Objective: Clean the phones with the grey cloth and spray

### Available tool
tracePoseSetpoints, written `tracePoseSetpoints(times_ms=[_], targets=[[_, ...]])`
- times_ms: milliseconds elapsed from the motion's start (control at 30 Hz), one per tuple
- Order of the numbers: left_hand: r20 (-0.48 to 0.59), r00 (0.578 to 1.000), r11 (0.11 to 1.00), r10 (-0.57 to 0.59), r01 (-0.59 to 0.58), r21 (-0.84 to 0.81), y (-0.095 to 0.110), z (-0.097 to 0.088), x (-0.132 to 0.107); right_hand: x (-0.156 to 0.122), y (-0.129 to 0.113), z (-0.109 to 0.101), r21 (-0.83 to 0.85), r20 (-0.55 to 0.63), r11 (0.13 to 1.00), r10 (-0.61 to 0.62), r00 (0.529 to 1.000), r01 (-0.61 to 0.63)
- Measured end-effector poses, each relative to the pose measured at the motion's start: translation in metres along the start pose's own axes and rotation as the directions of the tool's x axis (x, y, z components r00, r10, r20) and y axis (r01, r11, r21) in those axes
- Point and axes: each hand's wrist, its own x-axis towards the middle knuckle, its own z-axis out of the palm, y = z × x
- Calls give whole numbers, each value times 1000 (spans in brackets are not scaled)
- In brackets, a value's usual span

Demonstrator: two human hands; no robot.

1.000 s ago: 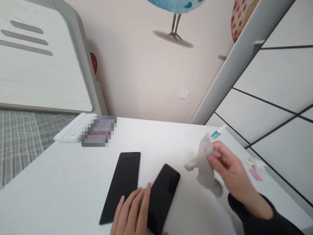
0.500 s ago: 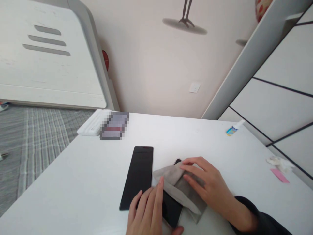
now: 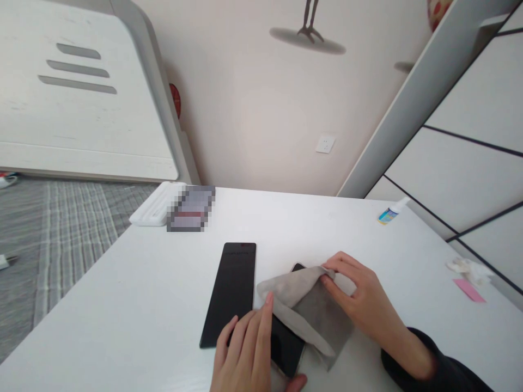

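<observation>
A grey cloth (image 3: 300, 291) lies folded over part of a black smartphone (image 3: 286, 348) on the white table. My right hand (image 3: 362, 294) pinches the cloth's upper right edge between thumb and fingers. Around the phone's lower end, my left hand (image 3: 245, 351) holds it, fingers along the left side and thumb tip at the bottom right; its index fingertip touches the cloth. The phone's top corner peeks out above the cloth, while its middle is hidden. Just left, a larger black flat glass panel or screen (image 3: 231, 291) lies partly behind my left fingers.
At the table's (image 3: 122, 305) back left sit a white plastic case (image 3: 153, 209) and a blurred-out flat item (image 3: 191, 209). A small white bottle (image 3: 392, 212) lies back right. Crumpled white tissue (image 3: 469, 269) and a pink slip (image 3: 469, 290) lie near the right edge.
My right hand has moved right and slightly up, now pinching the cloth's edge and pulling part of it rightward. The left hand and the phone have stayed in place.
</observation>
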Motion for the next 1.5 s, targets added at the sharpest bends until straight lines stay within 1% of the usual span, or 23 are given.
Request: tracePoseSetpoints(times_ms=[100, 167, 233, 300, 333, 433, 500, 533, 633, 667, 700, 800, 867, 1000, 1100, 1167, 1200, 1233, 1300, 1333, 1400, 1433, 1500], targets=[[13, 1000, 1000, -6, 6, -6, -1, 0, -2, -2, -24, 2, 78, -28, 995, -57, 998, 59], [14, 1000, 1000, -9, 9, -16, -1, 0, -2, -8, -39, 8, 117, 83, 981, -164, 983, 154], [10, 1000, 999, -13, 14, -34, -1, -1, -1, -15, -46, 16, 119, 247, 958, -284, 926, 262], [-4, 1000, 999, -6, 6, -51, -1, -1, -1, -19, -42, 21, 117, 344, 935, -355, 869, 336], [-11, 1000, 998, -1, 1, -55, -1, -1, -1, -20, -37, 22, 122, 349, 933, -359, 865, 338], [-18, 1000, 998, -15, 14, -58, 1, -1, -1, -19, -19, 22, 124, 260, 965, -257, 931, 232], [-1, 999, 996, -49, 49, -71, 3, -1, -2, -21, -16, 25, 111, 213, 976, -209, 954, 189], [13, 998, 994, -65, 66, -85, 3, -1, -2, -22, -18, 27, 131, 225, 968, -241, 944, 216], [65, 993, 985, -103, 111, -135, 4, -3, -1, -23, -27, 35, 314, 324, 885, -440, 838, 344], [76, 990, 982, -115, 125, -143, 4, -4, 0, -20, -27, 36, 352, 333, 868, -465, 820, 349], [78, 989, 980, -127, 137, -146, 4, -4, 0, -16, -26, 36, 356, 326, 872, -452, 830, 335], [73, 988, 980, -139, 148, -136, 4, -4, 2, -4, -18, 33, 264, 230, 933, -307, 924, 244], [84, 988, 981, -133, 143, -131, 4, -2, 1, -3, -17, 33, 263, 228, 933, -307, 924, 245], [111, 983, 979, -145, 159, -131, 2, 0, -1, -4, -19, 35, 352, 343, 877, -446, 827, 327], [108, 983, 975, -147, 162, -151, 1, -1, -1, 3, -12, 32, 252, 244, 937, -302, 922, 240], [112, 985, 976, -133, 150, -159, 0, -2, -2, 2, -12, 31, 222, 225, 948, -276, 935, 226], [117, 985, 977, -125, 143, -159, 0, -2, -2, -2, -14, 31, 233, 251, 939, -309, 917, 253], [122, 986, 978, -117, 136, -159, -1, -2, -3, -6, -16, 30, 263, 287, 915, -377, 881, 306], [126, 985, 978, -117, 136, -159, -2, -2, -4, -13, -17, 26, 345, 364, 842, -527, 767, 415], [131, 984, 977, -120, 140, -161, -2, -1, -4, -15, -15, 23, 337, 355, 858, -497, 792, 387], [147, 979, 973, -138, 162, -164, -2, -1, -4, -17, -9, 16, 226, 251, 914, -388, 887, 336], [154, 978, 972, -143, 168, -164, -2, -1, -4, -18, -7, 14, 192, 214, 932, -346, 914, 308], [169, 975, 972, -143, 171, -163, -2, -1, -4, -22, -9, 14, 196, 216, 925, -365, 905, 326]])
